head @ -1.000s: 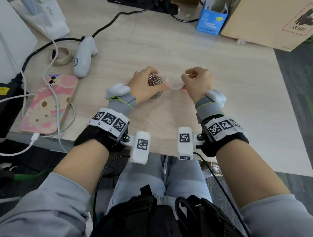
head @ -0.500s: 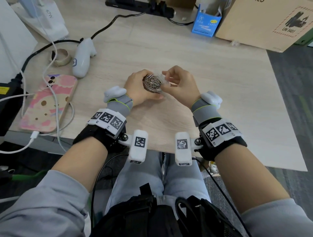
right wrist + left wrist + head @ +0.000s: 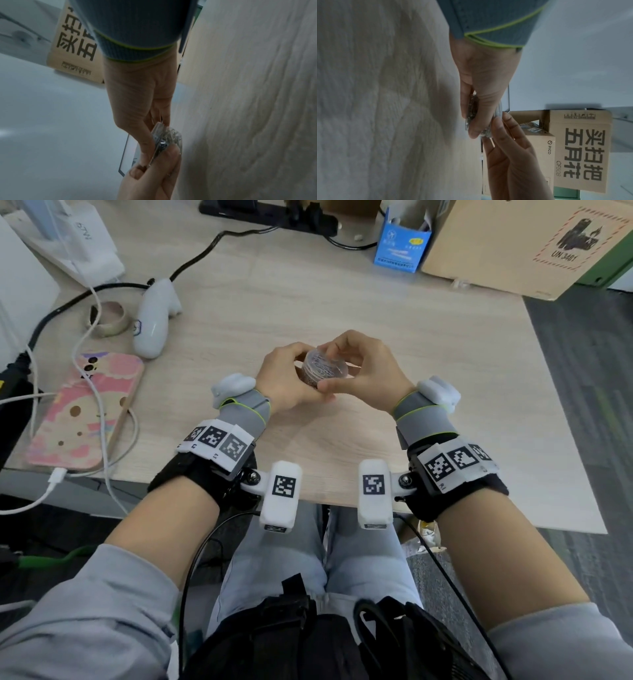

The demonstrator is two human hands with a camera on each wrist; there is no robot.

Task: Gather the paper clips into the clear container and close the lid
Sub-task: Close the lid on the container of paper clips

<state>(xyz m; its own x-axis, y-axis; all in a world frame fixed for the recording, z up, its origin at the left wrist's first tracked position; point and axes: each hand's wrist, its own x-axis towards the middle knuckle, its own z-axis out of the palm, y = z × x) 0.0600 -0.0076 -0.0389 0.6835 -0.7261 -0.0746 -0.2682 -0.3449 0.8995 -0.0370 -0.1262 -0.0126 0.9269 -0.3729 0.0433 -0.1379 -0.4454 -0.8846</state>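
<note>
Scanning left to right from my remote seat: pink phone [image 3: 85,409] at the desk's [image 3: 445,378] left edge, white controller [image 3: 154,320] beyond it. Mid-desk, left hand [image 3: 284,381] curls round the clear container [image 3: 317,373] of paper clips [image 3: 322,364]; right hand [image 3: 366,371] pinches the lid [image 3: 325,361] onto its top. Blue box [image 3: 400,244] far right.
</note>
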